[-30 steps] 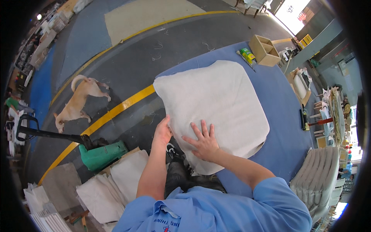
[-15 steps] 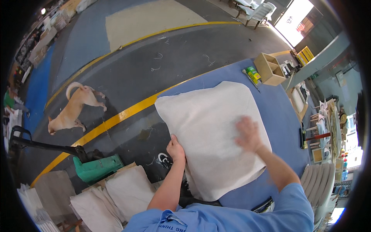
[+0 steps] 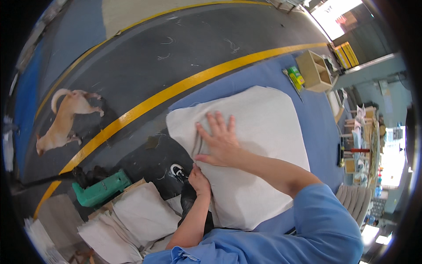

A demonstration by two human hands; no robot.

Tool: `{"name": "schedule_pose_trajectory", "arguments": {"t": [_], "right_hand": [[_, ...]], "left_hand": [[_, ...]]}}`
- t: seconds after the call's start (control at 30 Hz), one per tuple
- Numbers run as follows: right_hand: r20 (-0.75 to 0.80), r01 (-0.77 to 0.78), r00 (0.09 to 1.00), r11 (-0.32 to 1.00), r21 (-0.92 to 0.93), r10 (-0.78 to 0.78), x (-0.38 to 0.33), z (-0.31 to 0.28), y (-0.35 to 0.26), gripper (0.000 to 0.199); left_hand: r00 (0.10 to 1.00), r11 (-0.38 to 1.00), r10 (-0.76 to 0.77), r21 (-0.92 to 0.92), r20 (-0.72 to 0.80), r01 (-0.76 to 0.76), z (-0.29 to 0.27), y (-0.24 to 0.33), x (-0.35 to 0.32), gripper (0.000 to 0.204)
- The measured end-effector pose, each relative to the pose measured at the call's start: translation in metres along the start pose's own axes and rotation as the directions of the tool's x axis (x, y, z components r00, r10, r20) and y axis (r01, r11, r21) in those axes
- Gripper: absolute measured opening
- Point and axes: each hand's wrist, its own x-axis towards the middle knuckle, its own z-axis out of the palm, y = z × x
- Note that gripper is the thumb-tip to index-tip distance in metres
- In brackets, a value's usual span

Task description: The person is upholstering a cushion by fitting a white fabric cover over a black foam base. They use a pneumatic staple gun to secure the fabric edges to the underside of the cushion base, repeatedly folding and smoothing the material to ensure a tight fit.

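Fingers: those of the right hand (image 3: 222, 143) are spread wide and pressed flat on the white fabric piece (image 3: 259, 145), gripping nothing; those of the left hand (image 3: 200, 179) curl over the fabric's near left edge, though whether they pinch it cannot be told.
Fabric: a large off-white piece with rounded corners, lying flat; small creases gather just left of the right hand's fingers.
Position: it rests on the blue table (image 3: 316, 114), its near edge overhanging toward the person.
Table: a wooden box (image 3: 316, 70) and a green packet (image 3: 296, 76) sit at the far end.
Floor: dark grey, crossed by a yellow line (image 3: 176, 92).
Surroundings: a stack of similar white pieces (image 3: 132, 218) at lower left, a green pallet jack (image 3: 100, 190) beside it, and a tan dog (image 3: 66, 119) beyond.
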Motion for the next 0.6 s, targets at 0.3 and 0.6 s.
{"name": "schedule_pose_trajectory", "arguments": {"t": [0.3, 0.6], "right_hand": [[-0.356, 0.222, 0.922, 0.963, 0.155, -0.155, 0.005, 0.000, -0.032, 0.089], [-0.095, -0.427, 0.902, 0.902, -0.064, 0.420, -0.249, 0.015, 0.183, 0.096]], "left_hand": [[0.997, 0.962, -0.026, -0.268, 0.067, 0.044, -0.001, 0.010, 0.014, 0.059], [0.998, 0.978, -0.058, -0.199, 0.033, 0.064, 0.011, 0.013, 0.009, 0.066]]}}
